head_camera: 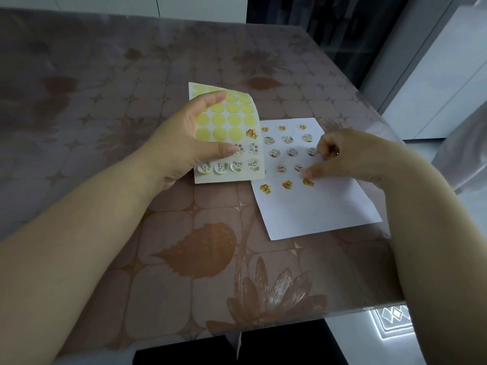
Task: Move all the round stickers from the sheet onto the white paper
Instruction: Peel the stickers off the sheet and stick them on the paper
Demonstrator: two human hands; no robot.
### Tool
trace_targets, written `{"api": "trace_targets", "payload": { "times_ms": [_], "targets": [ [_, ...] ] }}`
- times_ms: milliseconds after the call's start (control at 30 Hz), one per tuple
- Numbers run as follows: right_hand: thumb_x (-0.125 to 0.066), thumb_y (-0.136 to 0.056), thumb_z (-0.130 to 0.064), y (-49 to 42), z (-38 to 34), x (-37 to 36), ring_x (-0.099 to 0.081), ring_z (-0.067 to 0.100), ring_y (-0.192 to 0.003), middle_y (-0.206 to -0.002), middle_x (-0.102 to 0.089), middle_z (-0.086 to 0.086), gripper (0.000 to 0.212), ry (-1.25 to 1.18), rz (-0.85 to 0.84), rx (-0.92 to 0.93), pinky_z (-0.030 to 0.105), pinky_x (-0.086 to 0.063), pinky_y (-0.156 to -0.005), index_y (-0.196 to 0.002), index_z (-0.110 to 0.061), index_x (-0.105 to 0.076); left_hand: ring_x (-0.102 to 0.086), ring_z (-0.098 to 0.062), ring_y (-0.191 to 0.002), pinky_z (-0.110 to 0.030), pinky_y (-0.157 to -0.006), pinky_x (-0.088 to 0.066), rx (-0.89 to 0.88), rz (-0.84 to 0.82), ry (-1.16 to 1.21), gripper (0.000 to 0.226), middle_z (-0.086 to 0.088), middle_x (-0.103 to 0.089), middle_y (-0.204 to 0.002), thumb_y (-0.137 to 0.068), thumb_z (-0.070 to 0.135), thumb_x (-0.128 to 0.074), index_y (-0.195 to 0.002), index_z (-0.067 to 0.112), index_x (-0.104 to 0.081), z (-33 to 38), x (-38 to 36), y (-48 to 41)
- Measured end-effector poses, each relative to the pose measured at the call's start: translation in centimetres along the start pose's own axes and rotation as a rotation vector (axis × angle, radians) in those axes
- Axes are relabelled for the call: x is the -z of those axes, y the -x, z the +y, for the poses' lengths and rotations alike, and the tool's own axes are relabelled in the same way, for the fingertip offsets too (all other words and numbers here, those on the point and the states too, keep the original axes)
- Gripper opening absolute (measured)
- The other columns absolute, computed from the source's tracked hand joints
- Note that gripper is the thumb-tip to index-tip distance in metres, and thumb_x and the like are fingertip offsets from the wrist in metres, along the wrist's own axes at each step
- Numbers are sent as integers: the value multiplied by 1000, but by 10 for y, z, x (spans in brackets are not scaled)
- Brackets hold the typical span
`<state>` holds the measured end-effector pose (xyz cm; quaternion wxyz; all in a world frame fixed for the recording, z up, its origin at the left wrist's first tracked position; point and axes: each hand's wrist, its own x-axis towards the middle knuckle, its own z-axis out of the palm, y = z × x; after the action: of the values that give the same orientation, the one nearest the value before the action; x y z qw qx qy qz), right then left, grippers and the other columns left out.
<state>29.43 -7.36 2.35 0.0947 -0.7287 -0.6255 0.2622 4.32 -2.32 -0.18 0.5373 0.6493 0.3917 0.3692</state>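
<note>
The sticker sheet (pixel 232 119) is lifted off the table, its top curling back. Most of its circles are bare yellow; several round stickers (pixel 237 165) remain along its bottom rows. My left hand (pixel 189 135) grips the sheet's left side, thumb on its face. The white paper (pixel 316 206) lies flat to the right and carries several round stickers in rows. My right hand (pixel 350 156) rests on the paper with its thumb tip pressing an orange sticker (pixel 307 182) at the end of the lowest row.
The table (pixel 131 75) has a glossy brown flower-pattern cover. Its front edge runs near my body and its right edge lies just beyond the paper. A white cabinet (pixel 434 88) stands off to the right.
</note>
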Motion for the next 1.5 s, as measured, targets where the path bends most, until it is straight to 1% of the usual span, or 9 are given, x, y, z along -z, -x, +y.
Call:
{"api": "trace_targets", "payload": {
  "times_ms": [167,333,433,567,800,967,1100,1233,1500],
  "targets": [
    [-69,-73,-48,3,-3,-1,-44,12,-63,-63,-48,-7,34,-226,190,8,26,-36,-64,-64,-20,-51,-55,-11,-120,-36,-102,-46,-1,-2,-4,85,7,-47,-139,-51,21,-79,-129,37,-49,0,1,0],
    [-59,-87,-38,4,-28,-16,-43,-1,-51,-65,-50,-10,17,-310,379,282,6,-36,-47,-76,-25,-56,-53,-11,-123,-37,-103,-45,-4,-25,-38,87,8,-48,-139,-55,18,-85,-132,37,-48,-2,1,-1],
    [-59,-89,-32,1,-37,-28,-49,-1,-62,-83,-50,-14,3,-283,445,430,6,-40,-57,-91,-31,-61,-56,-10,-119,-36,-100,-48,-3,-44,-23,85,6,-49,-138,-60,13,-85,-134,34,-47,-2,0,-2],
    [-65,-84,-34,-2,-44,-41,-46,-2,-73,-91,-39,-21,25,-229,492,467,2,-38,-70,-109,-30,-65,-58,-11,-117,-36,-96,-51,-13,-53,-5,83,5,-49,-138,-63,13,-83,-134,33,-47,0,-2,-1],
    [-73,-78,-24,-2,-47,-43,-44,-5,-81,-90,-41,-20,14,-215,495,496,1,-35,-76,-87,-34,-67,-52,-11,-123,-37,-103,-45,-36,-36,-40,82,6,-49,-138,-59,19,-85,-131,36,-51,0,-2,-1],
    [-75,-73,-33,-2,-46,-40,-44,-7,-84,-95,-42,-22,35,-212,438,465,-2,-33,-75,-107,-31,-66,-52,-15,-125,-39,-103,-45,-38,-52,-5,76,4,-50,-138,-61,17,-82,-129,35,-52,0,0,-1],
    [-73,-76,-30,-1,-47,-40,-46,-8,-87,-104,-50,-11,30,-272,380,456,-3,-37,-66,-106,-31,-67,-56,-15,-121,-38,-99,-48,-40,-45,11,73,3,-49,-137,-63,14,-78,-128,36,-53,2,-1,1],
    [-69,-81,-29,-2,-48,-42,-48,-6,-87,-99,-51,-16,22,-287,377,460,-1,-36,-73,-100,-38,-64,-59,-22,-115,-35,-93,-53,-54,-43,5,72,-4,-52,-132,-67,8,-78,-130,32,-52,4,0,2],
    [-66,-84,-30,-3,-45,-40,-50,-6,-75,-88,-54,-21,20,-312,450,479,7,-38,-72,-81,-49,-62,-53,-3,-120,-31,-102,-46,-82,-46,-86,61,12,-55,-131,-74,6,-76,-126,31,-57,6,-2,3]
  ]
}}
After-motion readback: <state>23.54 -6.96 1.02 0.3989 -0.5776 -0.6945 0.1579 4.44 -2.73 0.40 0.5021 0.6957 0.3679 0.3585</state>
